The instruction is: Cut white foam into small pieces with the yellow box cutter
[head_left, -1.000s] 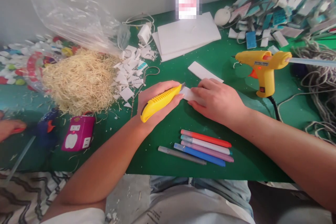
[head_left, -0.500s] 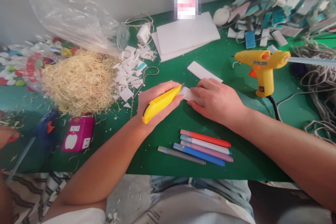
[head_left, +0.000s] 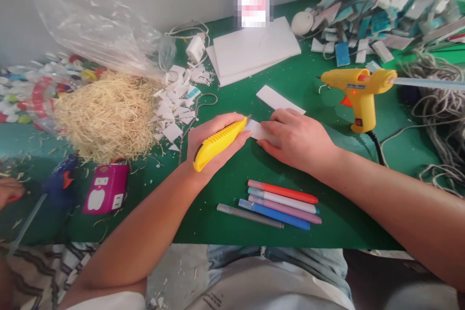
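My left hand (head_left: 218, 147) is closed around a yellow box cutter (head_left: 221, 143), its blade tip pointing at the end of a small white foam board piece (head_left: 255, 130). My left thumb lies close to that end. My right hand (head_left: 298, 138) presses the foam board piece down on the green table (head_left: 218, 184), its fingers bent over it and hiding most of it. Just beyond my right fingers a longer white strip (head_left: 278, 99) lies flat.
Felt-tip pens (head_left: 283, 203) lie near the front edge. A yellow glue gun (head_left: 358, 94) with its cord stands at right. Left are white scraps (head_left: 174, 111), wood shavings (head_left: 107, 116) and a pink socket box (head_left: 106, 188). White sheets (head_left: 256, 51) lie behind. Another person's hand (head_left: 9, 191) shows far left.
The whole view has shifted slightly, so things appear a little further left. Both hands keep nearly the same pose, with the box cutter still against the foam board piece.
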The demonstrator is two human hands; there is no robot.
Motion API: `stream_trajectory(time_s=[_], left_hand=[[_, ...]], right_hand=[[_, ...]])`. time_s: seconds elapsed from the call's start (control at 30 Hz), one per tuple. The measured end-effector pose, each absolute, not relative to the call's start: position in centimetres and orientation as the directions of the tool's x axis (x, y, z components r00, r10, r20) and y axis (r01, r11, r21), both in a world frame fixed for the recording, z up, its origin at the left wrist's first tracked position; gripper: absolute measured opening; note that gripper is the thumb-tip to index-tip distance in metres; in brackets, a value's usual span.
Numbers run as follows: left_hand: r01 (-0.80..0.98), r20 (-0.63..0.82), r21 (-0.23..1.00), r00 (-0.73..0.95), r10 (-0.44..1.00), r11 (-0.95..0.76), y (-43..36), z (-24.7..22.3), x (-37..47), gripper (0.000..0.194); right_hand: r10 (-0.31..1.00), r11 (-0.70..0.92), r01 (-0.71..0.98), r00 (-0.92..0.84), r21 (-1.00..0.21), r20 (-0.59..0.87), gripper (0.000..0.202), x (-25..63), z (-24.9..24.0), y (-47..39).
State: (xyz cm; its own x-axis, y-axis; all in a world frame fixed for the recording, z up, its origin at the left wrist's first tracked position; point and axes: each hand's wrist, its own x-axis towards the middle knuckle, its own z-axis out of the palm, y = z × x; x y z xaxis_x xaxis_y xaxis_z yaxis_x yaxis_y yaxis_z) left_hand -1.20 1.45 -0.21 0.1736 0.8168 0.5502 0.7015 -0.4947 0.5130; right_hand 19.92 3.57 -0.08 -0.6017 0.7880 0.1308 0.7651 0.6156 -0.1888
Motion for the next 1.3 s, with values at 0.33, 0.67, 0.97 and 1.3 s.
stream_trajectory(time_s=[0.33, 0.67, 0.97, 1.3], left_hand=[[0.728, 0.565, 0.464, 0.194, 0.802, -0.504, 1.5, -0.8, -1.3, 0.02], [0.679, 0.553, 0.074, 0.582, 0.596, -0.731, 1.0, 0.7, -1.4, 0.025], [0.644, 0.42, -0.17, 0.732, 0.537, -0.746, 0.1, 1.1, -0.9, 0.024], [0.695, 0.501, -0.022, 0.63, 0.594, -0.718, 0.4, 1.0, -1.0, 0.022]], right_hand=[[0.796, 0.605, 0.775, -0.591, -0.181, 0.128, 0.031, 19.8, 0.0, 3.5], [0.808, 0.588, 0.785, -0.58, -0.197, 0.1, 0.03, 19.7, 0.3, 3.4], [0.799, 0.602, 0.773, -0.582, -0.201, 0.153, 0.028, 19.6, 0.1, 3.4], [0.789, 0.614, 0.768, -0.589, -0.181, 0.176, 0.029, 19.9, -0.1, 3.4]])
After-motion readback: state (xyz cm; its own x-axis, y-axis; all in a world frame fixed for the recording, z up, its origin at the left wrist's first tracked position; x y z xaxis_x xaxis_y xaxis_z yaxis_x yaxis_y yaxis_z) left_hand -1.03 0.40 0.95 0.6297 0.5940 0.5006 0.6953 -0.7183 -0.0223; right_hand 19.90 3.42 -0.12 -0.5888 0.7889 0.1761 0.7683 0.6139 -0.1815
